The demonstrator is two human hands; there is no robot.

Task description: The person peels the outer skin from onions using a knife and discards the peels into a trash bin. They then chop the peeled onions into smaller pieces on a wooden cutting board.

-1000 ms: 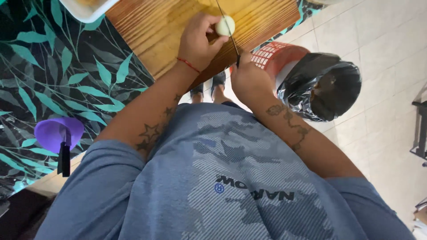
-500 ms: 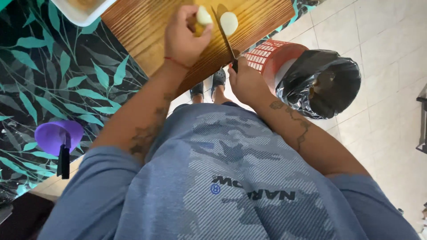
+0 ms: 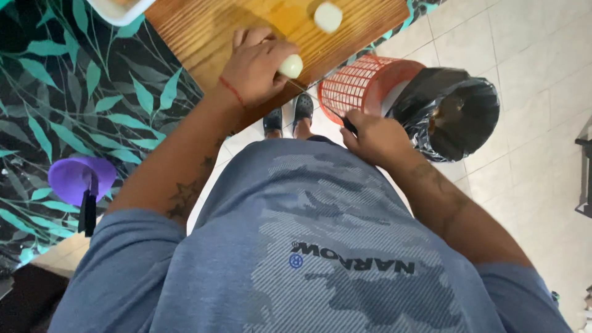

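The left hand [image 3: 256, 65] pinches a pale, smooth onion half [image 3: 291, 65] against a grainy wooden cutting board [image 3: 203, 34]. The right hand [image 3: 376, 137], fist closed on a dark knife handle [image 3: 349, 125], has dropped off the board toward a red mesh basket [image 3: 364, 86]. The other half [image 3: 328, 16] now lies apart. Leaf-print cloth [image 3: 55, 92], tiled floor [image 3: 530, 55].

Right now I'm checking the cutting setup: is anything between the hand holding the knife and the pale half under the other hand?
Nothing visible. The left hand holds one pale half on the wooden board. The right hand grips a dark knife handle just off the board's edge, with only open space between. The other half lies apart.
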